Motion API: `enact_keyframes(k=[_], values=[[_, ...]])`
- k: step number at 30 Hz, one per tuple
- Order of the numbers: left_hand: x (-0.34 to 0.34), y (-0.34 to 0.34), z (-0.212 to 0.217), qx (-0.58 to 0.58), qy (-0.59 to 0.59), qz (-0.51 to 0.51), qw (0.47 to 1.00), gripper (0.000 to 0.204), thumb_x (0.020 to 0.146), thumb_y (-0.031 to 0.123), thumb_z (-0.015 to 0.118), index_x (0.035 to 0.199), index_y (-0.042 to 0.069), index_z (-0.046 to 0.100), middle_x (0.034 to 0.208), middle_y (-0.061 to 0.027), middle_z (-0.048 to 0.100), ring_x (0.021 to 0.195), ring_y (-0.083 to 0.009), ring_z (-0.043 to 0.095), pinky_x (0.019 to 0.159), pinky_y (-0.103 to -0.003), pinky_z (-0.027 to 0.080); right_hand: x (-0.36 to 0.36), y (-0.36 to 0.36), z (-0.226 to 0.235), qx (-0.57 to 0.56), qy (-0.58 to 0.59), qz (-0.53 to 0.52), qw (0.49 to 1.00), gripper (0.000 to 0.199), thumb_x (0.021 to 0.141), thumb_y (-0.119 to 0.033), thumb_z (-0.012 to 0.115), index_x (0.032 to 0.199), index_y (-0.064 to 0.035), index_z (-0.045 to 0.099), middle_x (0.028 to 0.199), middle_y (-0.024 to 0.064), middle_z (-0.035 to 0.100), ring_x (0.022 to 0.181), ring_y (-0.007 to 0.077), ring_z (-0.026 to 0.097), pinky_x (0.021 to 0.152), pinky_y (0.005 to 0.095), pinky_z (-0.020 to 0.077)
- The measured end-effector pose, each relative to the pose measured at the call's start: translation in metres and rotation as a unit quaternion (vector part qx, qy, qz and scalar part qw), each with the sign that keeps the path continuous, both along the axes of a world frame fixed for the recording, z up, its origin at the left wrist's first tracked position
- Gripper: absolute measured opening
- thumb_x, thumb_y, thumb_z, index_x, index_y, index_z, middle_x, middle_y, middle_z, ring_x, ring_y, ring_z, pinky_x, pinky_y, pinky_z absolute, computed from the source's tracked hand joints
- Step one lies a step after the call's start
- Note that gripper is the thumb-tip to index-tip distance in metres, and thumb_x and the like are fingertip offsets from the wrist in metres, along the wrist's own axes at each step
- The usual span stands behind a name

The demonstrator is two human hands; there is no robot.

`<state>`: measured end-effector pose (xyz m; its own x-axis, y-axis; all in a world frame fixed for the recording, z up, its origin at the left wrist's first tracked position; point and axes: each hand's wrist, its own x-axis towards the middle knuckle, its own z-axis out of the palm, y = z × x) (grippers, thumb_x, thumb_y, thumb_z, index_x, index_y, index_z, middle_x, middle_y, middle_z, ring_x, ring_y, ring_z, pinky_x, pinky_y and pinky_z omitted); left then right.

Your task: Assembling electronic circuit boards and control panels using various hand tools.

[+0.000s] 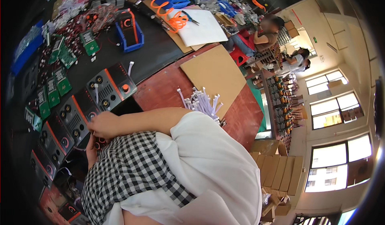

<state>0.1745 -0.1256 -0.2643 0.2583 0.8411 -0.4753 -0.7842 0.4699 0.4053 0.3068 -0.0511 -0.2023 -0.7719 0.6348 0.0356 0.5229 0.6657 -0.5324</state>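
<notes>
My right hand (pixel 102 124) reaches in from the right, its fingers curled and pressed together at the edge of a black front panel with an orange stripe (pixel 81 109). What lies between those fingers is too small or hidden to make out. Just below, part of my left hand (pixel 92 152) shows beside the black-and-white checked cloth, which covers most of it; its grip is hidden. Small dark parts with orange rings (pixel 100 143) are near both hands. More such panels, with knobs and sockets, stand in a slanting row, including one with an orange knob (pixel 116 82).
Green circuit boards (pixel 51 89) lie beyond the panels. A blue bin (pixel 132 44) holds another panel. White-plugged cables (pixel 200 101) rest by a cardboard sheet (pixel 216 74) on the red table. Pliers (pixel 190 18) and an orange coiled hose lie farther back. Other people sit beyond.
</notes>
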Motion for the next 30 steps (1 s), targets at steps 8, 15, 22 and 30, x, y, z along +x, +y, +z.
enact_keyframes(k=[8,15,22,30], values=[[-0.026,-0.023,-0.024,-0.042,-0.041,-0.009,0.998,0.043,0.084,0.042,0.041,0.114,0.011,0.046,0.105,-0.0087,0.051,0.088,-0.0199,0.051,0.073,-0.033,0.043,0.008,0.023,-0.029,0.065,0.086,-0.090,0.990,0.028,0.071,-0.011,0.057,0.098,-0.0035,0.056,0.091,0.0169,0.050,0.085,0.0295,0.049,0.076,0.0347,0.0419],[-0.017,-0.009,-0.022,-0.063,-0.058,0.022,0.996,0.041,0.083,0.040,0.043,0.111,0.009,0.047,0.109,-0.0104,0.051,0.094,-0.0218,0.050,0.076,-0.034,0.042,-0.001,0.032,-0.046,0.048,0.104,-0.125,0.986,0.017,0.064,-0.015,0.054,0.076,-0.0049,0.061,0.076,0.0163,0.058,0.076,0.0316,0.056,0.066,0.0413,0.0440],[-0.017,0.010,-0.019,-0.067,0.010,0.034,0.997,0.044,0.084,0.042,0.042,0.109,0.006,0.044,0.100,-0.0080,0.055,0.083,-0.0199,0.054,0.063,-0.026,0.048,-0.011,0.040,-0.032,0.042,0.084,-0.109,0.990,0.032,0.057,-0.035,0.067,0.072,-0.0087,0.057,0.069,0.0102,0.055,0.066,0.0274,0.056,0.057,0.0385,0.0436],[-0.003,0.007,0.002,-0.073,0.048,0.058,0.995,0.042,0.084,0.042,0.043,0.106,0.006,0.044,0.097,-0.0068,0.055,0.082,-0.0174,0.054,0.062,-0.025,0.046,-0.017,0.032,-0.051,0.040,0.069,-0.101,0.992,0.023,0.062,-0.019,0.061,0.082,-0.0076,0.060,0.084,0.0136,0.052,0.075,0.0300,0.055,0.066,0.0378,0.0450]])
